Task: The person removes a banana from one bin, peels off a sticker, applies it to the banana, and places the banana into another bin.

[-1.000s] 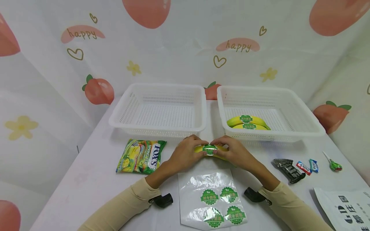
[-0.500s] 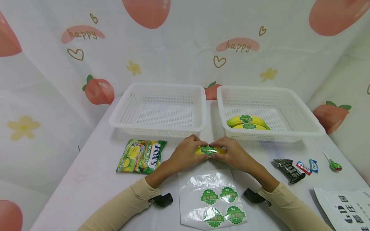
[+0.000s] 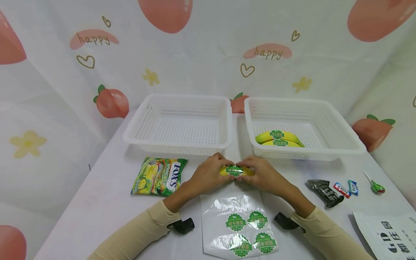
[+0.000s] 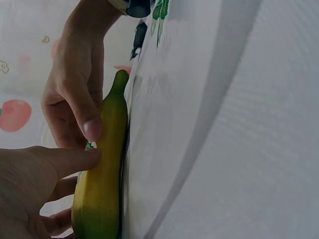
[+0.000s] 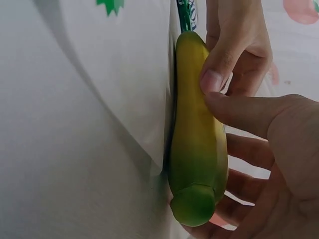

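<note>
A yellow banana with green ends lies on the table in front of the two baskets. Around its middle is a green round sticker. My left hand grips one half, thumb on the near side and fingers on the far side. The right hand holds the other half the same way, and both thumbs meet close to the sticker's lower edge. Seen from the left wrist, the banana has its stem end away from that camera; the right wrist view shows its green stem end close up.
Nearer me lies a clear-backed sheet with several green stickers. Two bananas sit in the right white basket, beside the left basket. Left is a FOX'S candy bag; right are small wrapped sweets, a lollipop, a white pouch.
Both thumbs have slid slightly down and over the sticker's edge, and the right hand has come a little closer to the left. The banana has turned slightly.
</note>
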Action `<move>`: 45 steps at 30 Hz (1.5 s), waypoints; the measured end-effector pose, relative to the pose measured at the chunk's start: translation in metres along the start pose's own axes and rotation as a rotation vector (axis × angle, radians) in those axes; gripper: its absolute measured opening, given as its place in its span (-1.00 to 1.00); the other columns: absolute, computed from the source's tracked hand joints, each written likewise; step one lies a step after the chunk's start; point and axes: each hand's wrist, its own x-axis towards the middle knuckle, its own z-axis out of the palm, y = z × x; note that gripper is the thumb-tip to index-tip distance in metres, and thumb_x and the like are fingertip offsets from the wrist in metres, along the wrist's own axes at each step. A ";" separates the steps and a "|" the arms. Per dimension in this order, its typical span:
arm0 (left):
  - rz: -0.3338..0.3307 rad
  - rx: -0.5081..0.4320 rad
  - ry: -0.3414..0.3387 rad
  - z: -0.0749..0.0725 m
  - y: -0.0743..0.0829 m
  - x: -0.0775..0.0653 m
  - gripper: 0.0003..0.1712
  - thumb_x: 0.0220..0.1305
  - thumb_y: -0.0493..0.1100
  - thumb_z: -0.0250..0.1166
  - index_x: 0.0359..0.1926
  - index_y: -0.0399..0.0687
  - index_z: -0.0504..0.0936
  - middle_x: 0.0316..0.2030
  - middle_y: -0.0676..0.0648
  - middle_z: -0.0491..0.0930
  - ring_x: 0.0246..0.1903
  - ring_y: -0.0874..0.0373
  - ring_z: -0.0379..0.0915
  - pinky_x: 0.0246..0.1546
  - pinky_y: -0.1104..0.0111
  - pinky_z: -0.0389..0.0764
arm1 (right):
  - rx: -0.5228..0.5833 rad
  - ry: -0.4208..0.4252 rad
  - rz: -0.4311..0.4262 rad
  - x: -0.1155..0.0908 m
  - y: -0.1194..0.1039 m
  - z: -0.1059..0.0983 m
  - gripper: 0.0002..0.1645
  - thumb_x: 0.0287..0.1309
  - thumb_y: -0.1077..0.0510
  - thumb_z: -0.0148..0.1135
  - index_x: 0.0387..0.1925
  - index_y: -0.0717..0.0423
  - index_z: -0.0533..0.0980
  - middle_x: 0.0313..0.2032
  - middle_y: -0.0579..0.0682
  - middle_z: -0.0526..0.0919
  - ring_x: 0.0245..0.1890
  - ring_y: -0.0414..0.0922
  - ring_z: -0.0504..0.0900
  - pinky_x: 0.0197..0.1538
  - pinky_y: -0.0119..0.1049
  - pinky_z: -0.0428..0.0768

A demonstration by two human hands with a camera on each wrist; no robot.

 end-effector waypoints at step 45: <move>0.168 -0.103 0.066 0.001 0.046 0.072 -0.45 0.57 0.01 0.28 0.44 -0.11 0.55 0.59 -0.18 0.25 0.53 -0.07 0.30 0.48 0.13 0.39 | -0.056 -0.042 0.078 -0.031 0.012 -0.018 -0.37 0.23 0.02 0.55 0.26 0.18 0.62 0.20 0.18 0.68 0.20 0.18 0.64 0.24 0.25 0.58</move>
